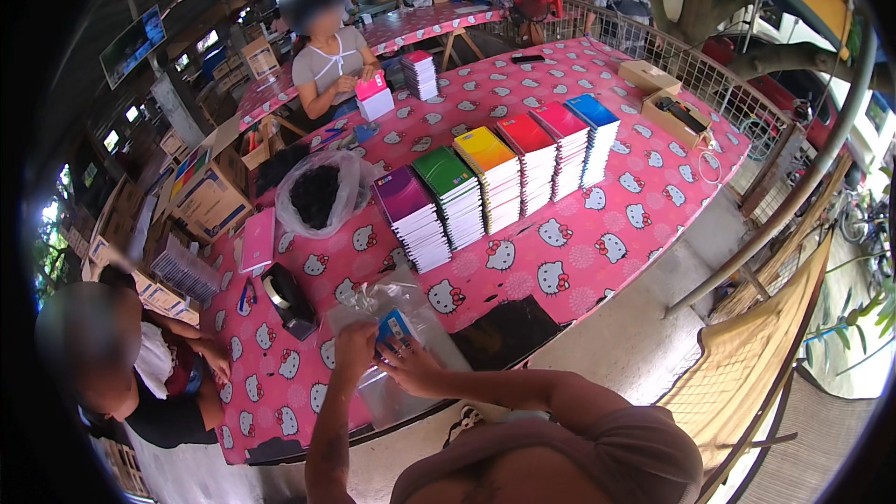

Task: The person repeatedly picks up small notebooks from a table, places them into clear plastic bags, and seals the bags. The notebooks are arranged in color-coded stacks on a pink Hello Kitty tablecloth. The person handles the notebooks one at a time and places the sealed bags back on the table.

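Looking down from head height onto a long bench (644,182) covered in a pink cloth with white cat faces. Near the front edge, left hand (355,341) and right hand (411,369) both down on a clear plastic bag (397,303). Left hand's fingers closed on a small blue packet (394,325) inside the bag's mouth; right hand's fingers spread flat, pressing the bag against the bench just beside that packet. Just left of the bag, a black tape dispenser (289,299). Behind it, a second clear bag of dark small items (322,191). Across the middle of the bench, five neat stacks of notebooks side by side: purple stack (411,215), green stack (453,196), yellow stack (493,177), red stack (541,154), and blue stack (593,135). At the far right corner, open cardboard boxes (667,107). At the lower left, a seated person (121,364) bent over the bench; at the far side, another person (327,61) holding a pink packet (373,93).
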`<control>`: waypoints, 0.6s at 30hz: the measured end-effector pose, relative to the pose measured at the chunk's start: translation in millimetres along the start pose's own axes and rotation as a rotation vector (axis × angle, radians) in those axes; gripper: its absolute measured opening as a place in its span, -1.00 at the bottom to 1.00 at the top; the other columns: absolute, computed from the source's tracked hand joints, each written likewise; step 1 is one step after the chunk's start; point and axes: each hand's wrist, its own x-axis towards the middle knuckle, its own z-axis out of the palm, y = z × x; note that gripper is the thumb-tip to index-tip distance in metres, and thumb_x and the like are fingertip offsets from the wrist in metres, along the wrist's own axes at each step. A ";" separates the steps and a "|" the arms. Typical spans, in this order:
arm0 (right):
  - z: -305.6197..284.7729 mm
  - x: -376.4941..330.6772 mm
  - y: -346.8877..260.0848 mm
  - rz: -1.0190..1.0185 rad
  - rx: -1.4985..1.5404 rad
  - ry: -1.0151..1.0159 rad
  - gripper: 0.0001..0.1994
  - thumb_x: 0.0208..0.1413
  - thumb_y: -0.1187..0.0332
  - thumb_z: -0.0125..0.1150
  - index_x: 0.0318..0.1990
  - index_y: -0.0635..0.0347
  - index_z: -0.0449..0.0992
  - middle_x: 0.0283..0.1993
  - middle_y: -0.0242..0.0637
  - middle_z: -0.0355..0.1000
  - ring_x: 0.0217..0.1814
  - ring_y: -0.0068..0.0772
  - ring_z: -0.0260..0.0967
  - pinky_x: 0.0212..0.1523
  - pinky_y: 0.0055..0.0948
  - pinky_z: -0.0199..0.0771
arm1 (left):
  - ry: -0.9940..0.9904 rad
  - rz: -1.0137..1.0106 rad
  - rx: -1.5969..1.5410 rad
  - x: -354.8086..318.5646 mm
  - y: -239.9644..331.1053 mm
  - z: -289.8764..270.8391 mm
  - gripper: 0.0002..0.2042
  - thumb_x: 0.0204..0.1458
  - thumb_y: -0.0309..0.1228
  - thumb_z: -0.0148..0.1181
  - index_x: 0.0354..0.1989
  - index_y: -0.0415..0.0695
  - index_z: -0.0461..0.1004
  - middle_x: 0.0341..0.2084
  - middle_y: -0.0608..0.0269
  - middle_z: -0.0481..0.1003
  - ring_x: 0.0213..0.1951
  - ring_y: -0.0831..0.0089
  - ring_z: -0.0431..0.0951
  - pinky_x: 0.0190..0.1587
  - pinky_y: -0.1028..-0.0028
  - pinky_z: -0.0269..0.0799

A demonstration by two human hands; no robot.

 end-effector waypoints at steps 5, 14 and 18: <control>8.4 -10.0 -1.3 0.042 -0.042 -0.025 -0.41 -0.06 0.13 0.28 0.17 0.12 0.40 0.34 -0.02 0.12 0.42 0.14 0.02 0.28 0.32 0.06 | 0.068 -0.206 -0.036 -25.1 47.8 14.5 -0.93 0.01 -0.53 0.11 -0.38 -0.14 0.54 -0.43 0.04 0.55 -0.35 0.04 0.60 -0.39 0.14 0.49; 4.6 19.4 15.6 0.500 0.637 -0.033 -0.53 -0.02 0.24 0.26 0.06 0.26 0.43 0.35 -0.01 0.09 0.43 0.05 0.05 0.36 0.28 -0.08 | -0.097 -0.432 -0.223 -28.2 28.0 13.0 -0.75 -0.06 -0.54 0.17 -0.16 -0.24 0.53 -0.27 -0.05 0.57 -0.29 0.05 0.62 -0.31 0.17 0.53; -35.7 35.8 32.5 0.176 0.155 0.065 -0.62 -0.06 0.27 0.24 -0.08 0.26 0.51 0.26 -0.04 0.18 0.37 -0.08 0.14 0.39 0.18 -0.05 | 0.100 -0.101 -0.001 -38.3 39.2 28.9 -0.75 -0.04 -0.58 0.11 -0.15 -0.26 0.52 -0.21 -0.14 0.55 -0.20 -0.02 0.59 -0.19 0.13 0.53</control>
